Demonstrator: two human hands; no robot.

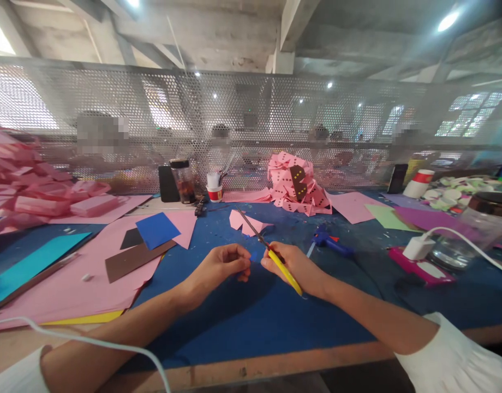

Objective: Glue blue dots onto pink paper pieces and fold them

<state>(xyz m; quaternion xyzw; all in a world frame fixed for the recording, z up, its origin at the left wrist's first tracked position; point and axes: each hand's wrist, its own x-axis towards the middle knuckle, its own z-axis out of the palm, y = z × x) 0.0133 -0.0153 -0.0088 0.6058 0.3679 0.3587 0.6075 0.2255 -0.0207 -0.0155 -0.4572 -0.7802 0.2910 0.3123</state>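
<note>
Yellow-handled scissors (284, 271) are in my right hand (302, 267), their blades pointing away toward the back left. My left hand (220, 268) is closed, thumb and fingertips pinched together. At those fingertips a tiny blue scrap of paper (254, 256) shows, in the gap between my two hands. Just beyond the hands lies a folded pink paper piece (247, 222), partly behind the scissor blades. A blue glue gun (332, 242) rests to the right of my right hand.
Pink sheets (91, 262) with blue paper (157, 230) and brown paper (132, 263) lie left. Pink blocks (42, 191) are heaped behind them. Dotted pink pieces (294, 183) are piled at the back. A jar (459, 240) and power strip (423, 267) stand right; a white cable (112, 345) crosses front left.
</note>
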